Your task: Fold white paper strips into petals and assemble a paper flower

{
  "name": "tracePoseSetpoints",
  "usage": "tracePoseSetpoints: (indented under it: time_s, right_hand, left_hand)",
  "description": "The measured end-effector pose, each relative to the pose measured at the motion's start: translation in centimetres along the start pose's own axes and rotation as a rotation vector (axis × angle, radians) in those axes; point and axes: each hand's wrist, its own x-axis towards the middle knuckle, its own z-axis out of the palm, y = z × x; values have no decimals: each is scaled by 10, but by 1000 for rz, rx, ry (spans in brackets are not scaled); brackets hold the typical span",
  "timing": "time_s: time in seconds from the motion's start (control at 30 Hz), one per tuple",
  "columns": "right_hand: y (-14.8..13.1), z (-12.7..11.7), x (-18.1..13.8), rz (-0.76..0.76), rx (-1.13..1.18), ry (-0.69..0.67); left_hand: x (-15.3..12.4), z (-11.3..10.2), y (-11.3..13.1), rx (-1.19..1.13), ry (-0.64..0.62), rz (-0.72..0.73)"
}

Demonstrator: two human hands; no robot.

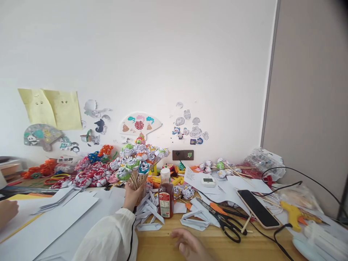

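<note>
My left hand (132, 196), in a white sleeve, is closed around the wooden sticks of a bouquet of folded paper flowers (138, 159) and holds it upright over the table. My right hand (189, 245) hovers low over the bare wooden table (163, 246) near the front edge. It is slightly blurred, its fingers are loosely apart and it holds nothing. A red sauce bottle (165, 197) with a white cap stands between the two hands. Folded white paper strips (150, 215) lie around the bottle's base.
Black-and-orange scissors (227, 222), a phone (257, 208) and a yellow glue gun (296, 214) lie to the right, with black cables. More paper flowers (89, 172) are piled at the back left. White sheets (59, 217) cover the left side. Another person's hand (8, 212) shows at the left edge.
</note>
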Motion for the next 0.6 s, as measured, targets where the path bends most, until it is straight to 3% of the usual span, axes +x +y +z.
tracePoseSetpoints:
  time_s: [0.3,0.5,0.6]
  right_hand:
    - [-5,0,0,0,-14,-17]
    - [-1,0,0,-1,-30,-25]
    - [5,1,0,-19,-7,-37]
  left_hand:
    - [2,0,-10,32,-52,14]
    - [3,-2,-22,-17,-152,64]
    - [4,-6,-26,3,-128,74]
